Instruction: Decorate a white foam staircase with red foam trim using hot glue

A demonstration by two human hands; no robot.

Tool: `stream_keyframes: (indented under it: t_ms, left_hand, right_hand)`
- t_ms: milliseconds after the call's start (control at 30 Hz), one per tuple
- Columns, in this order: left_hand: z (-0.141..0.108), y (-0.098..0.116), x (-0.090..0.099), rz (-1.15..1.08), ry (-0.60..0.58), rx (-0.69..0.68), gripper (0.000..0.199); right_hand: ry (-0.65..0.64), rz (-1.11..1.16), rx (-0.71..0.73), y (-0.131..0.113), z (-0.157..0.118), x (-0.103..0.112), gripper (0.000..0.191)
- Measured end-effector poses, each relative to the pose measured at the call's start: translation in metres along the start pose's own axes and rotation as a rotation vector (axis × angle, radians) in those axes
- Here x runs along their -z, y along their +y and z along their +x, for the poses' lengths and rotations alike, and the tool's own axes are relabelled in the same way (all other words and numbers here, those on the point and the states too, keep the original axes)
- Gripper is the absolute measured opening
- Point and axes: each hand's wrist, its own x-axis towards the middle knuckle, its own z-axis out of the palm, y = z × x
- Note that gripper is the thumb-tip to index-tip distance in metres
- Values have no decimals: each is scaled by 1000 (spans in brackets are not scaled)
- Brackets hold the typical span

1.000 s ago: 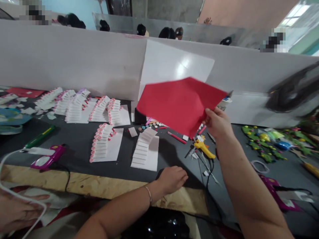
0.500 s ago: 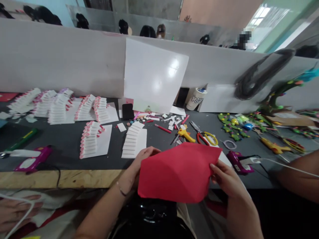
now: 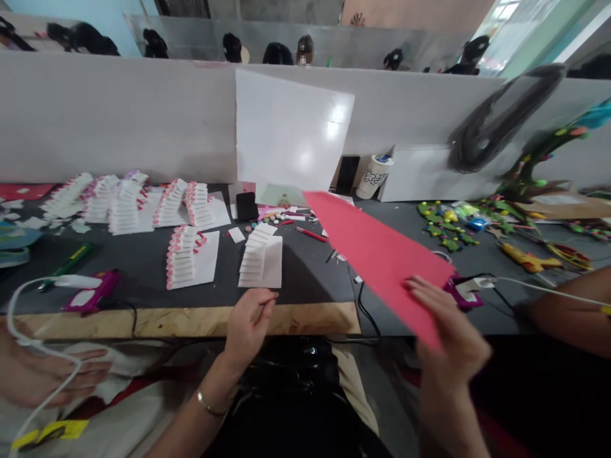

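A red sheet of paper (image 3: 377,254) is tilted up over the right part of the table, its far corner near the white board. My right hand (image 3: 442,315) grips its near right edge, fingers on top and slightly blurred. My left hand (image 3: 249,323) hovers apart from the sheet at the table's wooden front edge, its fingers curled in towards the thumb, with nothing visible in them. Just beyond it lies a white card with a fan of overlapping white strips (image 3: 252,264). To its left is a similar card whose strips have pink tips (image 3: 184,257).
More strip-covered cards (image 3: 126,207) lie at the back left. Purple devices with cables (image 3: 93,292) sit on both sides. A white board (image 3: 291,133) leans on the partition beside a paper cup (image 3: 375,177). Green craft pieces (image 3: 443,232) and a yellow glue gun (image 3: 529,259) lie right. Co-workers' arms (image 3: 573,318) flank me.
My left hand has let go of the red sheet and moved left and away from it. My right hand has swung the sheet up and rightwards, turning it steeply.
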Motion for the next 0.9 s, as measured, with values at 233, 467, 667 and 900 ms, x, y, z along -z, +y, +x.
stream_keyframes:
  t_ms: [233, 467, 667, 900]
  left_hand:
    - [-38, -18, -25, -149, -168, 152, 28]
    - [-46, -19, -44, -349, -324, 433, 52]
    - [-34, -23, -43, -369, -320, 510, 32]
    - [-14, -30, 0, -392, -443, 461, 20]
  right_hand:
    - [-296, -237, 354, 24, -64, -61, 43]
    - [-371, -252, 321, 36, -104, -72, 44]
    - [-417, -328, 296, 42, -106, -60, 52]
    - [-382, -363, 236, 47, -83, -17, 36]
